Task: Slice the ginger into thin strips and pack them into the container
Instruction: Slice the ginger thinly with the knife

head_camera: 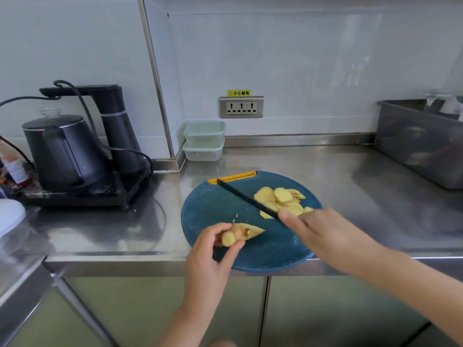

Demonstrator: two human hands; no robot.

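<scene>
1. Cabinet doors (160,311) in pale green run below the front edge of the steel counter (350,186), nearest the camera.
2. The left hand (213,254) has its fingers curled around the ginger piece (240,234), holding it over the near left part of the blue cutting board (215,211), which overhangs the counter edge.
3. The right hand (323,236) is wrapped around the handle of the black knife (245,199); its blade lies slanted across the board, tip toward the yellow tab (233,177).
4. Ginger slices (280,199) are heaped on the board's far right, just beside the blade.
5. A black kettle (65,151) on its base stands at left.
6. Two stacked lidded containers (204,141) sit against the white tiled wall (313,58), in the corner.
7. A wall socket (241,107) is above; a grey bin (421,141) stands far right.
</scene>
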